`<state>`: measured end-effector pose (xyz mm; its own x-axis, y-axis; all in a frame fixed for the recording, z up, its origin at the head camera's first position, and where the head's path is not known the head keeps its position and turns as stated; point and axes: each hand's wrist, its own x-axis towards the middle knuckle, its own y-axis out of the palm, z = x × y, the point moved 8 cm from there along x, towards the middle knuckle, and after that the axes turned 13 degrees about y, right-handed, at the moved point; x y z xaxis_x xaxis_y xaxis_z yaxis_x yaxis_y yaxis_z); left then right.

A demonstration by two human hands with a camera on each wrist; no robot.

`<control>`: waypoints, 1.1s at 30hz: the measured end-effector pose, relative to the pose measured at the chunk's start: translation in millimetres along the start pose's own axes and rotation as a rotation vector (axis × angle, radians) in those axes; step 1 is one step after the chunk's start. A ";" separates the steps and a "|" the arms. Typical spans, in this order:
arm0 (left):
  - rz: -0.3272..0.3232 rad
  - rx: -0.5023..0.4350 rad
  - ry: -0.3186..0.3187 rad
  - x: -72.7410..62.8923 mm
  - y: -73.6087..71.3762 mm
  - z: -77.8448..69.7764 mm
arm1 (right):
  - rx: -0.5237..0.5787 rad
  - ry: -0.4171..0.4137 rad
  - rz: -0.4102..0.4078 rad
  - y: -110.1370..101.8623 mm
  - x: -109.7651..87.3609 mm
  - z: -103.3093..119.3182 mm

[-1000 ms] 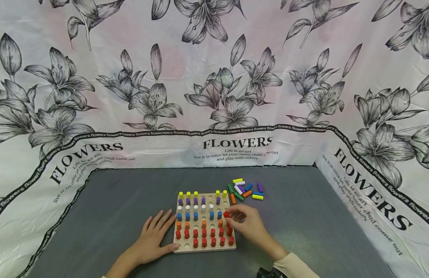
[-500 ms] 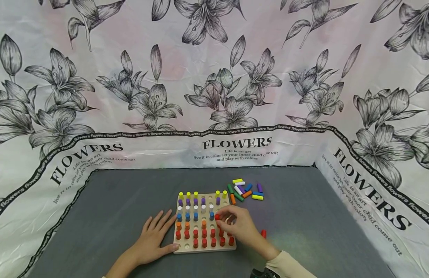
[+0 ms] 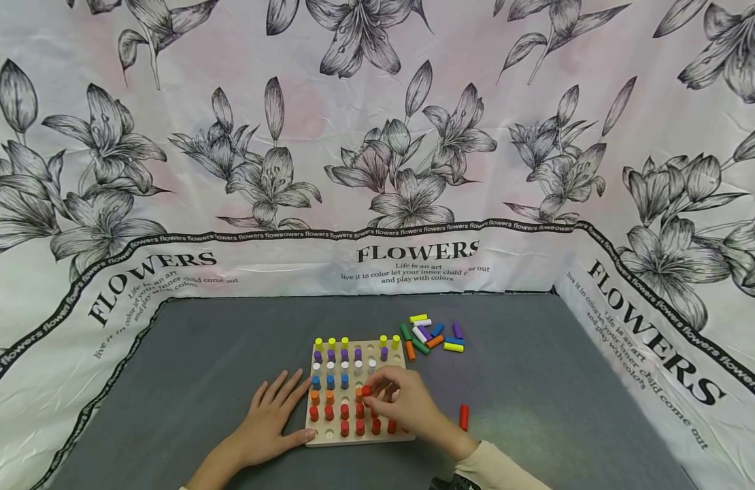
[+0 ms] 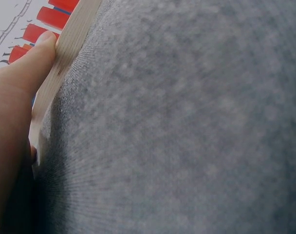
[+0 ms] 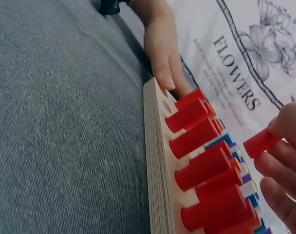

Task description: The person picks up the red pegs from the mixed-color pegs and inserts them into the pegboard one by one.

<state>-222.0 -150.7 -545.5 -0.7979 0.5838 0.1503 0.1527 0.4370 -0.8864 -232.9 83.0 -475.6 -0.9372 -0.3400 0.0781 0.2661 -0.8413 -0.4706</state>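
Note:
A wooden pegboard (image 3: pixel 353 441) carries rows of upright pegs: yellow and purple at the back, then white, blue and orange, with red in front. My left hand (image 3: pixel 261 425) lies with spread, straight fingers along its left side, the thumb (image 4: pixel 43 46) touching the front-left corner. Over the right part of the board, my right hand (image 3: pixel 411 405) pinches a red peg (image 5: pixel 261 143) between thumb and fingers. In the right wrist view that peg is tilted above the standing red pegs (image 5: pixel 206 168). An open hole (image 3: pixel 329 433) shows in the front row. My right hand hides several pegs beneath it.
Loose pegs lie in a pile behind the board's right corner, among them an orange peg (image 3: pixel 435 341) and a yellow peg (image 3: pixel 454 348). One red peg (image 3: pixel 464 417) lies on the grey tabletop (image 3: pixel 537 395) right of the board. Flower-printed cloth (image 3: pixel 414 265) encloses the table.
My right hand has carried the red peg leftward and slightly nearer over the board. A red peg on the table has come out from behind my forearm. My left hand has stayed put.

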 end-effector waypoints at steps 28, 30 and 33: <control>-0.047 0.027 0.034 -1.9 -3.2 -2.6 | 0.005 -0.076 0.131 41.6 3.0 20.8; -0.049 0.029 0.031 -1.3 -4.0 -3.7 | 0.012 -0.069 0.133 43.2 2.6 21.3; -0.055 0.022 0.040 -1.3 -3.8 -4.4 | 0.018 -0.062 0.146 46.6 2.2 21.1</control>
<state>-219.0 -150.1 -540.4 -0.7809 0.5863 0.2157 0.0964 0.4542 -0.8857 -217.8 34.1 -478.8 -0.8728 -0.4838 0.0646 0.4026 -0.7885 -0.4650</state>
